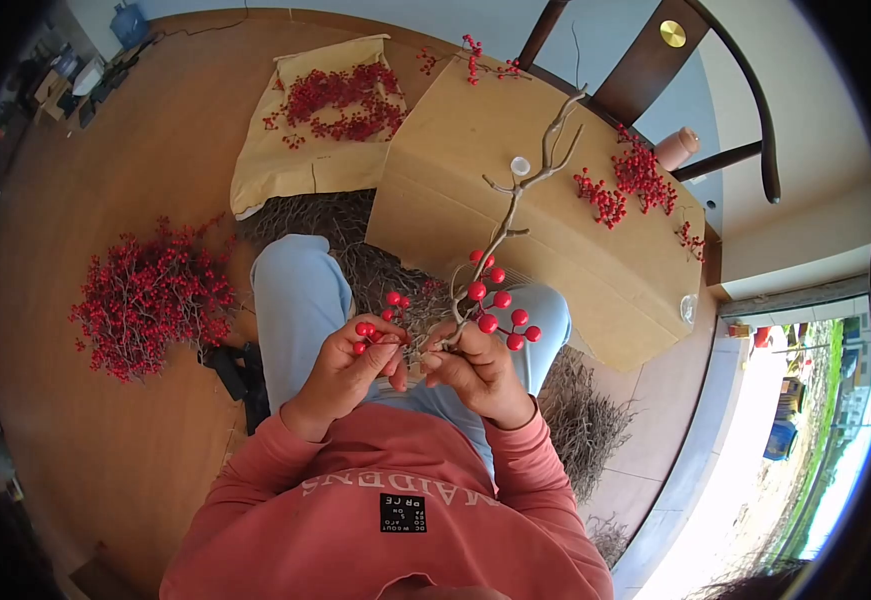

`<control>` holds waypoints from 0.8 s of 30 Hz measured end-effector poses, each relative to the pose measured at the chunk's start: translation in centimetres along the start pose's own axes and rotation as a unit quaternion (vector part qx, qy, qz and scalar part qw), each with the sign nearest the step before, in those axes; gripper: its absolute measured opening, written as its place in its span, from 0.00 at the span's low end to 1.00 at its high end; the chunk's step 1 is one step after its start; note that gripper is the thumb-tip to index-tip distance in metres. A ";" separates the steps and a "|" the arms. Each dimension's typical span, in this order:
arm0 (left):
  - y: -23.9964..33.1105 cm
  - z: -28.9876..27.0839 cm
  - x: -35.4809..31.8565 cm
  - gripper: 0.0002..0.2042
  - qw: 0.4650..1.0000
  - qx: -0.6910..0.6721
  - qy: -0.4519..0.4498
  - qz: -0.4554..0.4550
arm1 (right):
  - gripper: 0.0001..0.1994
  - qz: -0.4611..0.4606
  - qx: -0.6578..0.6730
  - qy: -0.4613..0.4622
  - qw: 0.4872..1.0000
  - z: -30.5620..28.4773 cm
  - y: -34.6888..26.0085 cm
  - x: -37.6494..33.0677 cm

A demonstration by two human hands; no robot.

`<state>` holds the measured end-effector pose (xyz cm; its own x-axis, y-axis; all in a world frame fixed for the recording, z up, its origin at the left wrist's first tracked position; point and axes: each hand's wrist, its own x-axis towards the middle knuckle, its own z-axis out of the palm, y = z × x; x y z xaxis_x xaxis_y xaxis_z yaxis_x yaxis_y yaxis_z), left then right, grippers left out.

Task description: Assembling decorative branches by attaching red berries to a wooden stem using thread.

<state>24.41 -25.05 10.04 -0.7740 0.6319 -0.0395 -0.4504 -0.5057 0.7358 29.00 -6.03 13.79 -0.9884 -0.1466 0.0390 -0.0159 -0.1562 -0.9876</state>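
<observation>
My right hand (480,372) is closed around the lower end of a brown twisted branch (507,222), which reaches up and away over the cardboard. Large glossy red berries (488,322) hang around the base of the branch, by my right fingers. In my left hand (347,368), thumb and fingers pinch a short sprig of red berries (363,331). Both hands meet in front of my lap, fingertips close together. The thin stem ends between them are partly hidden by the fingers.
A cardboard sheet (455,150) lies ahead, with berry sprigs (640,170), a pink bottle (677,148) beside its edge and a chair (645,70) behind. Berries lie on a tan sack (270,172). A berry heap (160,300) is left; bare twigs (580,420) lie right.
</observation>
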 end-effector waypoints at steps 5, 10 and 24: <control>0.5 1.8 -0.2 0.07 0.990 0.136 0.005 0.033 | 0.06 0.028 0.054 0.008 0.998 -0.1 0.6 -0.3; 1.2 2.6 -0.6 0.07 0.981 0.190 0.015 0.022 | 0.05 0.032 0.076 0.018 0.996 0.0 0.7 -0.3; 1.0 1.1 -0.7 0.05 0.987 0.159 0.022 0.029 | 0.08 -0.113 -0.238 0.026 0.964 -0.2 -0.8 0.0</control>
<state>25.05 -25.36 11.55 -0.8161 0.5776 -0.0161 -0.2483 -0.3254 0.9124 29.01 -5.75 14.57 -0.9576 -0.1095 0.2665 -0.2873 0.2900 -0.9129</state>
